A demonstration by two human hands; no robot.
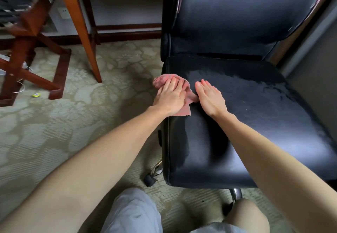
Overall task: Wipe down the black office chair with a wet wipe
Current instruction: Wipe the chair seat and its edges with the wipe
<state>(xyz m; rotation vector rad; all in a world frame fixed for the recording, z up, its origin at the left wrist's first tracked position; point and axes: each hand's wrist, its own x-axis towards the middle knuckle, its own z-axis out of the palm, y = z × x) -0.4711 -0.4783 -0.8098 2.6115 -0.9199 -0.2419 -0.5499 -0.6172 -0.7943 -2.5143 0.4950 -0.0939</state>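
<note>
The black office chair (255, 116) fills the right half of the view, its seat streaked with damp patches and its backrest upright behind. A pink cloth (188, 91) lies on the seat's left edge. My left hand (170, 96) presses flat on top of it, fingers together, with part of the cloth bunched beyond my fingertips and hanging over the edge. My right hand (209, 97) rests flat on the seat just to the right of the cloth, palm down, fingers extended, holding nothing.
A wooden table leg (80, 30) stands on the patterned carpet to the left of the chair. A dark wooden rack (27, 53) sits at far left. A chair caster (150, 179) shows under the seat's front. My knees are at the bottom.
</note>
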